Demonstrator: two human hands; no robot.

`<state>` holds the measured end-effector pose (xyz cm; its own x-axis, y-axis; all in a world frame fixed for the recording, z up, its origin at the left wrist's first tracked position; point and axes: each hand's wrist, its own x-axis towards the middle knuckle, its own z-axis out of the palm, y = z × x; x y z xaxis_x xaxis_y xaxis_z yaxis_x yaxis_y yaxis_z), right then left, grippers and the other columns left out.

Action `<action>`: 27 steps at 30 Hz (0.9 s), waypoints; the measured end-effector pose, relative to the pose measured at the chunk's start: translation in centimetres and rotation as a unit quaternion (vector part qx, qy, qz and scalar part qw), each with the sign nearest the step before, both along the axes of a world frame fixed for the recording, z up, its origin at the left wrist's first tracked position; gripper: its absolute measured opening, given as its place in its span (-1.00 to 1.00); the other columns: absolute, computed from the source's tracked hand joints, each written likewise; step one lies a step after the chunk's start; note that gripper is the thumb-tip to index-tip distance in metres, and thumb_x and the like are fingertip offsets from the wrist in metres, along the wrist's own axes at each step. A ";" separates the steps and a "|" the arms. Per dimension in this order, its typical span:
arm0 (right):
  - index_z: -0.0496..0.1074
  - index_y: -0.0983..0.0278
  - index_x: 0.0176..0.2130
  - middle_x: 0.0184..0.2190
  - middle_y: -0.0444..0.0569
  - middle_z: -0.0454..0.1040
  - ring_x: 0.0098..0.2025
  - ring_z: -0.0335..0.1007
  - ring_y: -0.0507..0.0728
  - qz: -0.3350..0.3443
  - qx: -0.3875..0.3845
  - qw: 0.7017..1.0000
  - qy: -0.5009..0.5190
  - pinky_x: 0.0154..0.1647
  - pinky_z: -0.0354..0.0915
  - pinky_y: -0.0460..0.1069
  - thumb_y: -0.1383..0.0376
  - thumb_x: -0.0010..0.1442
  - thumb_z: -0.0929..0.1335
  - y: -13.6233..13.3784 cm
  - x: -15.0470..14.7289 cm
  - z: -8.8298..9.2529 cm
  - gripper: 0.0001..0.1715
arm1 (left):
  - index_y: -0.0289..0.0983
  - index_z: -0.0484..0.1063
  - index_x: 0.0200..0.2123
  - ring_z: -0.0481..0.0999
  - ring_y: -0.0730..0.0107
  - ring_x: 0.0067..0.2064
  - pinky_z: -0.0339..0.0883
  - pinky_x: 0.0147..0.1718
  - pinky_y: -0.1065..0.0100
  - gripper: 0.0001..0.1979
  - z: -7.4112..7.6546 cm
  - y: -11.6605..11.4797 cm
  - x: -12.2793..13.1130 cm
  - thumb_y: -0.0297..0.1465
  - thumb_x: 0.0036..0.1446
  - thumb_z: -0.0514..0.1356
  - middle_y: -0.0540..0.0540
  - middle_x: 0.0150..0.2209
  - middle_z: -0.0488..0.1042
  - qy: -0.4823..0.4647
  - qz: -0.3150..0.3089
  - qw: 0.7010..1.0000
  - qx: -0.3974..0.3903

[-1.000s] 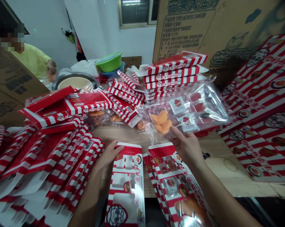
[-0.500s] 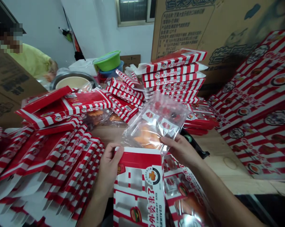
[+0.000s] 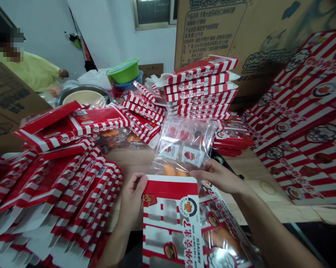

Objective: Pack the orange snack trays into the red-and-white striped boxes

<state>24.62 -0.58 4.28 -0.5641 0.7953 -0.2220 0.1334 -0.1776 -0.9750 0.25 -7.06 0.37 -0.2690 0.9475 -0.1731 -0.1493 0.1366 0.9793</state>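
Observation:
My left hand (image 3: 134,191) pinches the top left corner of a red-and-white striped box (image 3: 170,230) with cut-out windows, a burger and fries printed on its front. Between the thumb and fingers of my right hand (image 3: 215,176) is a clear plastic packet (image 3: 181,143). Small printed sachets and orange pieces show through its film; the packet's lower end passes behind the box's top edge. To the right of the held box, below my right wrist, lies a filled striped box (image 3: 220,230) with brown contents behind its windows.
Flat striped boxes (image 3: 70,186) lie in overlapping rows at left. A tall box stack (image 3: 203,89) stands behind the packet, and more striped boxes (image 3: 304,123) rise at right. Bowls, including a green basin (image 3: 125,72), sit at the back. A person in a yellow top (image 3: 31,70) is at far left.
The packet has turned more upright and dropped, its lower end now behind the box's top edge. Both hands and the held box have shifted slightly right in view.

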 end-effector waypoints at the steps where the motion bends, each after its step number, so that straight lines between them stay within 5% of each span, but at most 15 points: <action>1: 0.50 0.29 -0.39 -0.58 -0.11 0.49 -0.60 0.39 0.06 0.010 0.007 1.000 0.002 -0.59 0.34 -0.07 0.07 0.04 0.41 0.0 0.1 0.2 -0.68 | -0.27 0.36 -0.46 0.30 0.51 -0.46 0.22 -0.48 0.53 -0.75 0.1 0.2 -0.2 -0.19 0.05 0.18 0.06 -0.50 0.32 0.025 -0.032 0.999 0.004; 3: 0.52 0.28 -0.38 -0.51 -0.07 0.52 -0.48 0.46 0.13 -0.011 0.031 0.999 0.025 -0.46 0.41 -0.01 0.01 0.06 0.39 0.3 -0.2 0.7 -0.63 | -0.28 0.36 -0.55 0.30 0.48 -0.44 0.21 -0.45 0.51 -0.73 0.7 0.7 -0.6 -0.23 0.08 0.15 0.04 -0.51 0.32 0.082 -0.101 0.991 0.029; 7: 0.42 0.12 -0.05 -0.16 -0.10 0.52 -0.17 0.47 0.16 -0.216 0.120 0.958 0.148 -0.21 0.41 0.02 0.04 0.04 0.41 2.3 -1.7 2.1 -0.53 | -0.27 0.37 -0.63 0.34 0.38 -0.40 0.24 -0.39 0.44 -0.69 2.2 1.7 -0.6 -0.23 0.06 0.14 -0.02 -0.48 0.35 0.156 -0.229 0.959 0.054; 10: 0.37 0.07 0.02 -0.11 -0.14 0.49 -0.18 0.45 0.10 -0.289 0.193 0.926 0.145 -0.23 0.38 -0.06 0.19 0.00 0.46 4.2 -2.2 3.4 -0.44 | -0.26 0.32 -0.63 0.32 0.40 -0.43 0.23 -0.42 0.44 -0.70 2.1 1.7 0.0 -0.22 0.05 0.14 -0.01 -0.50 0.34 0.149 -0.230 0.961 0.044; 12: 0.45 0.13 -0.06 -0.16 -0.13 0.51 -0.26 0.45 0.06 -0.258 0.212 0.937 0.105 -0.29 0.37 -0.09 0.24 0.02 0.45 4.6 -2.0 3.8 -0.57 | -0.25 0.29 -0.55 0.31 0.43 -0.45 0.22 -0.45 0.47 -0.77 1.5 1.4 0.4 -0.25 0.03 0.16 0.03 -0.50 0.33 0.132 -0.169 0.976 0.049; 15: 0.53 0.19 -0.20 -0.27 -0.11 0.53 -0.32 0.44 0.04 -0.119 0.185 0.974 0.051 -0.33 0.36 -0.10 0.20 0.07 0.41 3.7 -1.7 2.9 -0.74 | -0.22 0.25 -0.49 0.37 0.44 -0.37 0.25 -0.39 0.48 -0.84 0.2 0.9 0.6 -0.30 0.03 0.16 0.02 -0.38 0.37 0.122 -0.055 0.988 0.076; 19: 0.57 0.25 -0.35 -0.20 -0.03 0.50 -0.34 0.44 0.04 0.065 0.099 0.993 0.025 -0.37 0.37 -0.08 0.05 0.11 0.34 0.9 -1.7 0.0 -0.65 | -0.25 0.29 -0.52 0.36 0.32 -0.06 0.22 -0.09 0.39 -0.82 -0.8 0.8 0.0 -0.32 0.06 0.16 -0.09 -0.09 0.35 0.185 0.013 0.974 0.129; 21: 0.57 0.25 -0.40 -0.09 -0.01 0.43 -0.27 0.43 0.06 0.065 0.071 0.995 0.033 -0.32 0.39 -0.06 0.07 0.06 0.39 -0.4 -1.8 -1.3 -0.69 | -0.25 0.30 -0.52 0.38 0.31 -0.11 0.24 -0.11 0.37 -0.80 -0.7 0.9 -0.3 -0.29 0.06 0.17 -0.09 -0.17 0.38 0.181 0.008 0.975 0.126; 23: 0.57 0.21 -0.33 -0.04 -0.03 0.39 -0.12 0.40 0.10 -0.007 0.084 0.995 0.050 -0.17 0.37 -0.05 0.18 -0.02 0.46 -1.3 -2.0 -2.0 -0.79 | -0.25 0.29 -0.52 0.39 0.38 -0.26 0.27 -0.25 0.42 -0.79 -0.5 1.1 -0.3 -0.25 0.04 0.17 -0.04 -0.34 0.39 0.158 0.007 0.982 0.106; 27: 0.43 0.10 -0.02 -0.21 -0.11 0.48 -0.20 0.43 0.08 -0.093 0.077 0.990 0.075 -0.23 0.40 -0.04 0.27 0.02 0.45 -2.2 -2.2 -2.1 -0.52 | -0.24 0.25 -0.57 0.25 0.50 -0.51 0.18 -0.52 0.50 -0.73 0.0 1.1 0.0 -0.22 0.01 0.19 0.08 -0.58 0.27 0.148 0.014 0.986 0.072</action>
